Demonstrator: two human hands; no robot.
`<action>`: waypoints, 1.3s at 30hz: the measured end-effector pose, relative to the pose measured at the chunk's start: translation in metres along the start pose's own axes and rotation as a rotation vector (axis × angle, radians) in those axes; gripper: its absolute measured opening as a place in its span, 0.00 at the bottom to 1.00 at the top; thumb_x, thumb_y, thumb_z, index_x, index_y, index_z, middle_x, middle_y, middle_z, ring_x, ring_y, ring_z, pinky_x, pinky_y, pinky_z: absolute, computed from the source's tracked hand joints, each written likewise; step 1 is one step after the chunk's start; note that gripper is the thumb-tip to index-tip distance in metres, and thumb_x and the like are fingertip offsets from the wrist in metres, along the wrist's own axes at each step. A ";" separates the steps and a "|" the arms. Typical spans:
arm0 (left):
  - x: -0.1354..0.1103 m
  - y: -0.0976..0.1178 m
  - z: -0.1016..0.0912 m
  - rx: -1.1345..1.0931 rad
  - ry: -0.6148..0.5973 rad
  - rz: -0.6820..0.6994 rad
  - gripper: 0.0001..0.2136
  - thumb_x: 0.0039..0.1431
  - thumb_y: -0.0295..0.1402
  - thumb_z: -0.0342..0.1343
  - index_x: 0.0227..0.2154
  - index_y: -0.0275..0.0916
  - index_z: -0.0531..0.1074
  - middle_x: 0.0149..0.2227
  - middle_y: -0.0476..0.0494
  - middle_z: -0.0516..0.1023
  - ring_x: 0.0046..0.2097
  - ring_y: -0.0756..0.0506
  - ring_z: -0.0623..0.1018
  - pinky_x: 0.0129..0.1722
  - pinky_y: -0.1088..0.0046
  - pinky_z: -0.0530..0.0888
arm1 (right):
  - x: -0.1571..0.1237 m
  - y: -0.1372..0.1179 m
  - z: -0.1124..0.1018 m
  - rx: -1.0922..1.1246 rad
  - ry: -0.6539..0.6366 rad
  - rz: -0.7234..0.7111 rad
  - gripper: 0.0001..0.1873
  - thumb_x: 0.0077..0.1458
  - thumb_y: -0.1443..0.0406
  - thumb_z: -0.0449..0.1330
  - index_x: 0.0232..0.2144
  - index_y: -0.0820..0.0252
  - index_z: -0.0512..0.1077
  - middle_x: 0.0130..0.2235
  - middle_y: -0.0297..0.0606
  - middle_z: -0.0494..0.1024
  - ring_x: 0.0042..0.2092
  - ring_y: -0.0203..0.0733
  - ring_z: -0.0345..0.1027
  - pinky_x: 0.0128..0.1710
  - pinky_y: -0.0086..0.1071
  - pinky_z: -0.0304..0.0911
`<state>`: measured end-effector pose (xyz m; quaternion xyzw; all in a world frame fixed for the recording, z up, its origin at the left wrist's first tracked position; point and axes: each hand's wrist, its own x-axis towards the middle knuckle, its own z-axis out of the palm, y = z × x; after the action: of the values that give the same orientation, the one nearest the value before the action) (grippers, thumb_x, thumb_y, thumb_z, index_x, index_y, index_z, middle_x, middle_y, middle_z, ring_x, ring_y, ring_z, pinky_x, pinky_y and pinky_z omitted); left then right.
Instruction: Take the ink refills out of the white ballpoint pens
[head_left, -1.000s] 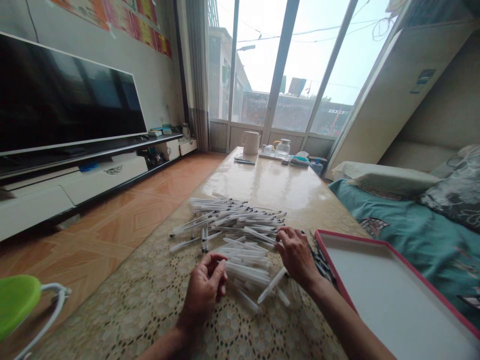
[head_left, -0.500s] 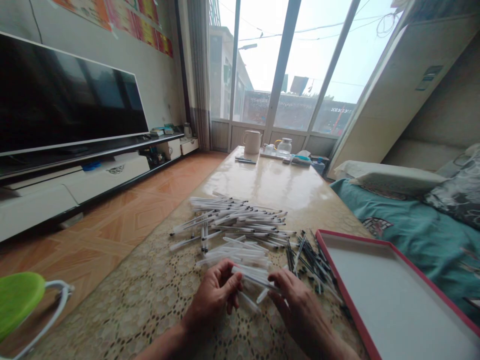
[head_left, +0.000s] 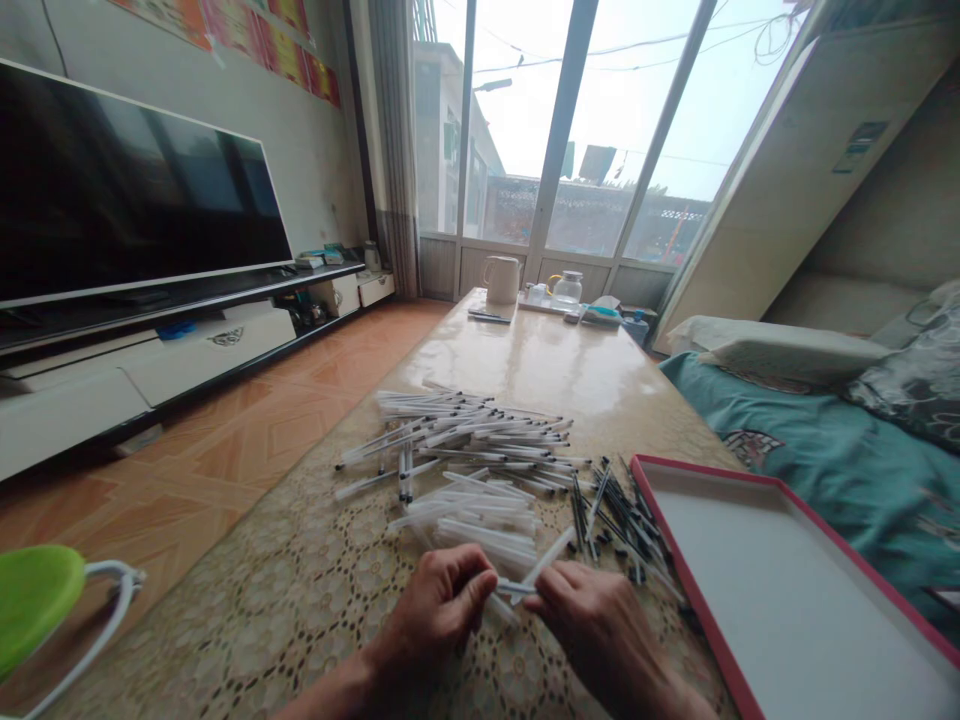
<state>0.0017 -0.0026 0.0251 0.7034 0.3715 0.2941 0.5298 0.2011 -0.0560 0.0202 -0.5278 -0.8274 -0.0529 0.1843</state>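
Note:
My left hand (head_left: 442, 605) is closed, thumb and forefinger pinching one end of a slim, pale pen barrel (head_left: 515, 587). At the barrel's other end are the closed fingers of my right hand (head_left: 589, 615), which hide that tip. A loose white tube (head_left: 553, 556) slants up from beside the right fingertips; whether the hand touches it I cannot tell. Just beyond my hands lies a heap of translucent white barrels (head_left: 487, 505). Farther off is a pile of barrels with dark tips (head_left: 480, 430). To the right are thin black refills (head_left: 619, 510) and small black pieces (head_left: 636, 572).
A shallow red-rimmed box lid (head_left: 784, 484) lies at the table's right. A patterned cover lies over the table (head_left: 247, 620). At the far end stand a beige jug (head_left: 502, 280) and a glass pot (head_left: 568, 289). A green stool (head_left: 37, 600) is at the left, a bed (head_left: 825, 440) at the right.
Both hands have lowered slightly toward me and drawn closer together. The barrel between them now lies nearly level, with less of it showing. The right fingers have closed more tightly.

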 end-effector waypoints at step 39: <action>0.002 0.009 -0.022 -0.534 0.359 -0.255 0.14 0.47 0.43 0.60 0.24 0.34 0.71 0.12 0.58 0.65 0.09 0.58 0.58 0.08 0.85 0.52 | -0.012 0.027 -0.028 -0.111 0.125 0.021 0.16 0.63 0.62 0.47 0.23 0.57 0.61 0.20 0.30 0.66 0.20 0.32 0.59 0.22 0.28 0.47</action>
<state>-0.0134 0.0089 0.0393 0.4247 0.4539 0.4315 0.6538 0.2369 -0.0623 0.0392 -0.5414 -0.8046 -0.1298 0.2066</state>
